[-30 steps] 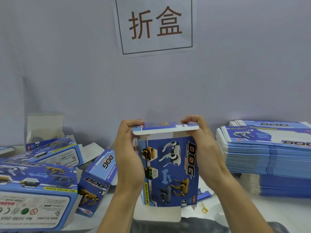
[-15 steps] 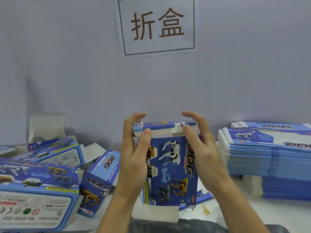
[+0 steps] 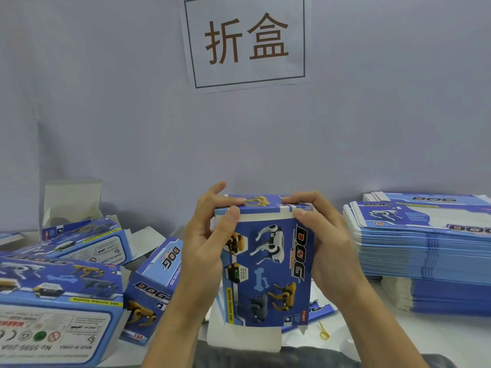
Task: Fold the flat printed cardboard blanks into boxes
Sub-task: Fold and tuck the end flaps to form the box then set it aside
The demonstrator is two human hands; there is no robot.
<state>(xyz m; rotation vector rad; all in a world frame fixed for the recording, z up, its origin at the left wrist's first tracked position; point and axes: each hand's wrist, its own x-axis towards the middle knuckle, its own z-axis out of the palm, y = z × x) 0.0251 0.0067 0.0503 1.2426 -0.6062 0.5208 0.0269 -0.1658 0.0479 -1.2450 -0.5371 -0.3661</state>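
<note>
A blue printed box (image 3: 268, 274) with robot dogs and the word DOG stands upright between my hands, above the table's near edge. My left hand (image 3: 207, 245) grips its upper left corner, fingers on the top flap and thumb on the front. My right hand (image 3: 324, 243) grips the upper right corner the same way. The top flap lies nearly flat on the box, a white strip showing under its front edge. A white bottom flap (image 3: 243, 338) hangs open below. A tall stack of flat blanks (image 3: 425, 251) lies to the right.
Several folded boxes (image 3: 58, 296) lie at the left, one (image 3: 156, 282) tilted beside my left forearm, another with an open white flap (image 3: 71, 200) farther back. A paper sign (image 3: 245, 41) hangs on the grey wall. A small yellow loop (image 3: 322, 332) lies on the white table.
The box's top flap has come down from sticking out forward to lying on the box. My fingers have moved onto the top and my thumbs onto the front face.
</note>
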